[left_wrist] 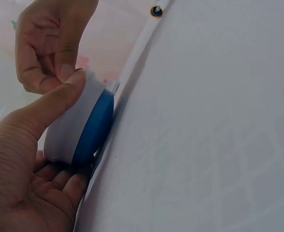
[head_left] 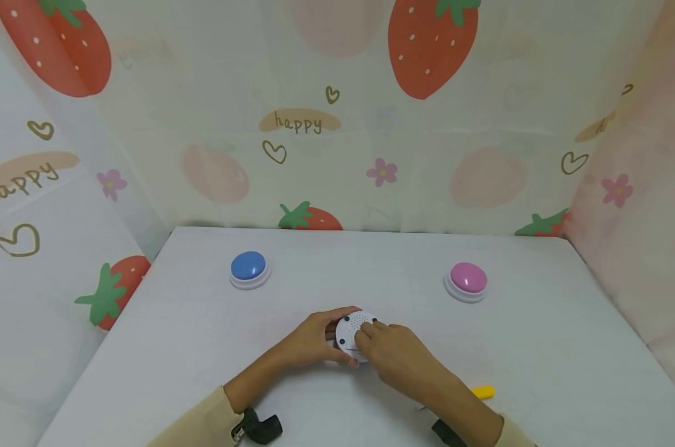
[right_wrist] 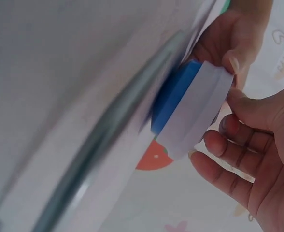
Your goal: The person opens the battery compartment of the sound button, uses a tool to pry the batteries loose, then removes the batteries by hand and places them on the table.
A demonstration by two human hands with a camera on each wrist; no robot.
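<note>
A round push button [head_left: 350,329] with a white base and blue dome is turned over, dome toward the table, its dotted underside and dark feet showing. My left hand [head_left: 317,338] grips it by the rim, thumb on the near side and fingers on the far side. The blue dome [left_wrist: 94,128] rests close to the tabletop in the left wrist view. My right hand [head_left: 396,357] has bent fingertips at the underside, with its thumb [right_wrist: 250,108] right by the base's edge. I cannot tell whether those fingertips pinch anything.
A yellow-handled screwdriver [head_left: 482,392] lies on the white table [head_left: 315,403], partly hidden beneath my right forearm; its metal shaft [right_wrist: 108,130] crosses the right wrist view. Farther back stand a blue push button [head_left: 248,266] at left and a pink push button [head_left: 468,278] at right.
</note>
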